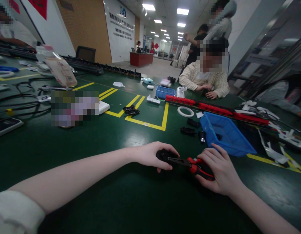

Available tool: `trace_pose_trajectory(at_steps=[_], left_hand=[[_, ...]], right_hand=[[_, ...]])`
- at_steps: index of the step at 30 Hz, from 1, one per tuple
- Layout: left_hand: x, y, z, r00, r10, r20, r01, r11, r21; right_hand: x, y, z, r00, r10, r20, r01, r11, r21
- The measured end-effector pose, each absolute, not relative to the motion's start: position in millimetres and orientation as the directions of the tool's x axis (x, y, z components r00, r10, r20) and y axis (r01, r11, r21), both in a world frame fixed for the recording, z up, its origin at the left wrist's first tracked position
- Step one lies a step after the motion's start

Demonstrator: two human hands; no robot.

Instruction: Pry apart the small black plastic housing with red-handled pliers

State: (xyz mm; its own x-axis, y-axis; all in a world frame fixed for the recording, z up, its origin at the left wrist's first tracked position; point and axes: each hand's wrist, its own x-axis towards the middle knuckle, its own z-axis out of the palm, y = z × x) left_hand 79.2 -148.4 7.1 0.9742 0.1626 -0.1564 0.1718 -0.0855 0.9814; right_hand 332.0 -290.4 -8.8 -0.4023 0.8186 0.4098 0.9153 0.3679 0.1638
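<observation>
Long-nose pliers (195,166) with red and black handles are gripped in my right hand (220,169). Their jaws point left and reach a small black plastic part (162,155) held in my left hand (155,156). The fingers of my left hand wrap round that part, so much of its shape is hidden. Whether the jaws are clamped on it I cannot tell. Both hands are just above the green table (111,195). Similar black pieces (188,130) lie beyond my hands, beside a blue plastic tray (225,133).
A heap of thin black parts (131,110) lies near the yellow tape marks. A white ring (185,111) and a long red strip (215,109) lie farther back. At left are a bottle (60,68) and cables. Across the table sits a person (205,74).
</observation>
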Motion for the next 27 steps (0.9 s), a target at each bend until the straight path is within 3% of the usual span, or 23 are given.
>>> trace_pose_trajectory(at_steps=[15,27], left_hand=[[81.7,-150.5,7.3,0.971,0.179,-0.157,0.168,-0.047,0.985],[80.0,-149.8,6.7,0.972,0.184,-0.145,0.156,-0.048,0.987]], right_hand=[[341.0,-286.0,-9.2,-0.409,0.808,0.424,0.913,0.372,0.171],[331.5,-288.9,-11.8,-0.365,0.84,0.401,0.928,0.363,0.084]])
